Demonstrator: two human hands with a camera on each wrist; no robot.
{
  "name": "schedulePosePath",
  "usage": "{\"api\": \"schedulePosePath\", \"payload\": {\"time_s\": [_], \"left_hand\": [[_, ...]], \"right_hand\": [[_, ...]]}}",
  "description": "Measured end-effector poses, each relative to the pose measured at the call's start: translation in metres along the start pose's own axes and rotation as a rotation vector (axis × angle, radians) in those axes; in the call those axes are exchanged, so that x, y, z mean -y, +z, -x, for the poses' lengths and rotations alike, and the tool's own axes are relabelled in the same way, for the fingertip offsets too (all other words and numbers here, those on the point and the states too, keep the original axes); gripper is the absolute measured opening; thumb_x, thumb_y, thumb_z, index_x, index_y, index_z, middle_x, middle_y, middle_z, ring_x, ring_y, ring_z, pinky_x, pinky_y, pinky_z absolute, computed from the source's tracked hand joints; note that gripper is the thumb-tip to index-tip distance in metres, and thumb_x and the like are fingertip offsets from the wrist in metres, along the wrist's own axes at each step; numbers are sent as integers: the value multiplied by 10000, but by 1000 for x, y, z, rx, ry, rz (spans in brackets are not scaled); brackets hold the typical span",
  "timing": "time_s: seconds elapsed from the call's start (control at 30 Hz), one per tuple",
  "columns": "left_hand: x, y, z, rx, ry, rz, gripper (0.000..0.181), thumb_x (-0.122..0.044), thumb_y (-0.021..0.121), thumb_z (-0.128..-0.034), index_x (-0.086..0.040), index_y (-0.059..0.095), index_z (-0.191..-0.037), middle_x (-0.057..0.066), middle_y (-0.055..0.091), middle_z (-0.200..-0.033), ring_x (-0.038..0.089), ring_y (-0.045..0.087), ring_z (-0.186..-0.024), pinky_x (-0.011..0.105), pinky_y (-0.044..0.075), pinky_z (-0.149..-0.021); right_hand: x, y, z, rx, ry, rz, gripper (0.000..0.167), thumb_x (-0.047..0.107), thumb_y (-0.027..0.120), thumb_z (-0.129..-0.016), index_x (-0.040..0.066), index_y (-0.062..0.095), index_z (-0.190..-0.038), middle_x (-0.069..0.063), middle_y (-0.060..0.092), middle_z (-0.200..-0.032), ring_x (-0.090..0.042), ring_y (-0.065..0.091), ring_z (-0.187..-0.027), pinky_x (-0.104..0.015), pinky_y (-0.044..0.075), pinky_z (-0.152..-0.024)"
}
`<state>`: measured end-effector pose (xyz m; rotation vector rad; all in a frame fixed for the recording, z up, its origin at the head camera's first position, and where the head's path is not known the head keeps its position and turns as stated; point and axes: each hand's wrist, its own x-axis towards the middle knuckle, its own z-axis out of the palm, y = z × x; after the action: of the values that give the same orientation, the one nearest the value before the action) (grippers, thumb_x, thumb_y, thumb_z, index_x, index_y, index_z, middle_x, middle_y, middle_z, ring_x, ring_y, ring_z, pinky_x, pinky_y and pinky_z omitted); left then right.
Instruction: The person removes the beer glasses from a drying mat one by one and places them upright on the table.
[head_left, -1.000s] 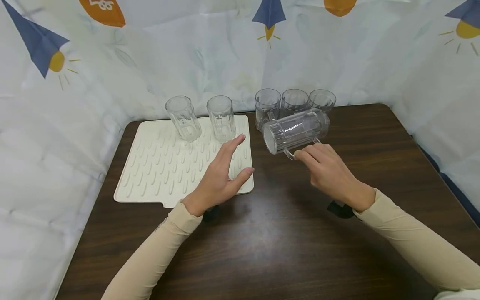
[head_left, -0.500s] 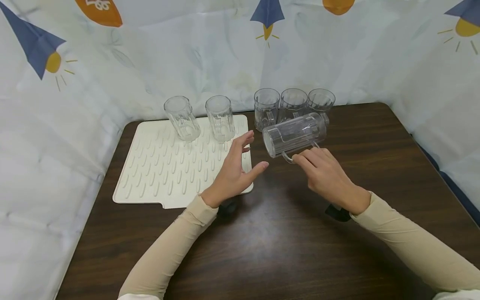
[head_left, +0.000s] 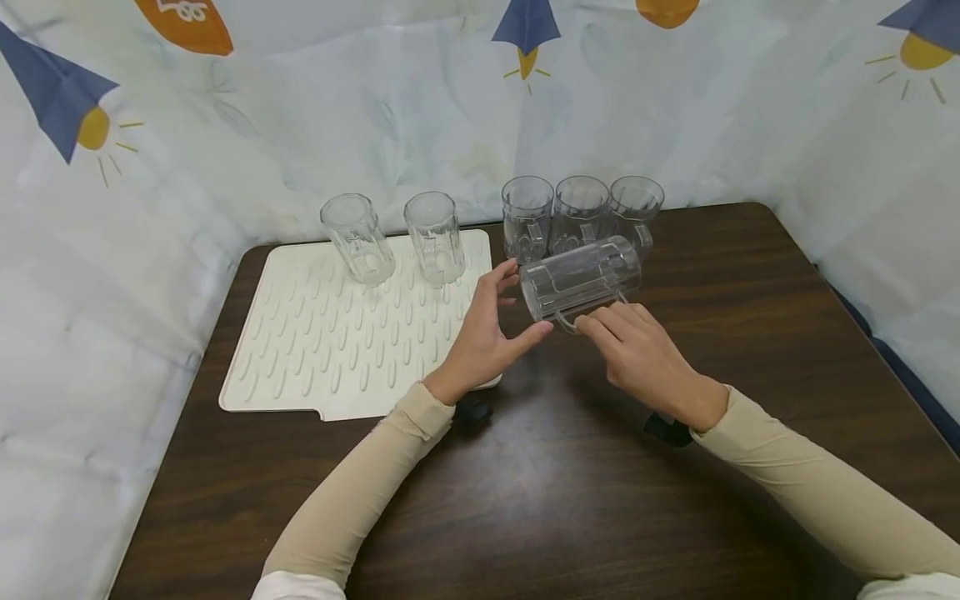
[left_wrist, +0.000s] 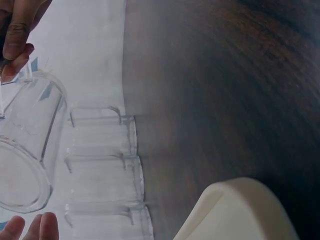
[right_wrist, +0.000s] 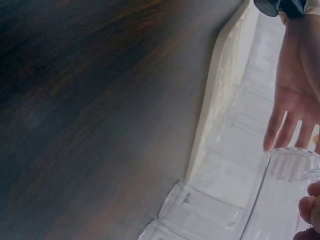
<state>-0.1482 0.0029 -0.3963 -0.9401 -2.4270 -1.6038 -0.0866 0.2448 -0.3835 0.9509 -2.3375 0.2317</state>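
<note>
My right hand (head_left: 654, 360) grips the handle of a clear glass mug (head_left: 581, 277), which lies tilted on its side in the air, its base toward the left. My left hand (head_left: 483, 337) is spread beside that base, thumb and fingers apart; whether the fingertips touch the glass I cannot tell. In the left wrist view the mug (left_wrist: 30, 120) hangs above the left fingertips, with the right hand (left_wrist: 22, 30) at its handle. The right wrist view shows the left hand (right_wrist: 300, 95) with extended fingers at the mug's end (right_wrist: 285, 190).
Three upright mugs (head_left: 527, 218) stand in a row at the table's back edge, behind the held mug. Two more mugs (head_left: 435, 237) stand on a white ridged mat (head_left: 322, 333) at the left. A printed cloth (head_left: 450, 108) hangs behind the brown table (head_left: 525, 500).
My left hand has moved right, from over the mat's edge to beside the mug's base. The held mug has come slightly lower and nearer, still gripped by my right hand.
</note>
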Motion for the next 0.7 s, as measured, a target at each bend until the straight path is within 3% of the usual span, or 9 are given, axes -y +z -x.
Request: {"api": "schedulePosePath", "payload": {"time_s": [0.4, 0.7], "left_hand": [[8, 8, -4, -8, -12, 27, 929, -224, 831, -885, -115, 259, -1608, 143, 369, -1595, 297, 516, -1412, 450, 538, -1083], [11, 10, -4, -20, -8, 64, 841, -192, 832, -880, -123, 353, -1568, 133, 450, -1529, 273, 597, -1356, 396, 588, -1031]], "right_hand": [[5, 2, 2, 29, 8, -10, 314, -133, 596, -891, 48, 662, -1138, -78, 667, -1004, -239, 575, -852, -358, 447, -703], [6, 2, 3, 37, 10, -13, 321, -133, 624, -878, 44, 672, -1141, -81, 674, -1018, -240, 588, -866, -352, 443, -694]]}}
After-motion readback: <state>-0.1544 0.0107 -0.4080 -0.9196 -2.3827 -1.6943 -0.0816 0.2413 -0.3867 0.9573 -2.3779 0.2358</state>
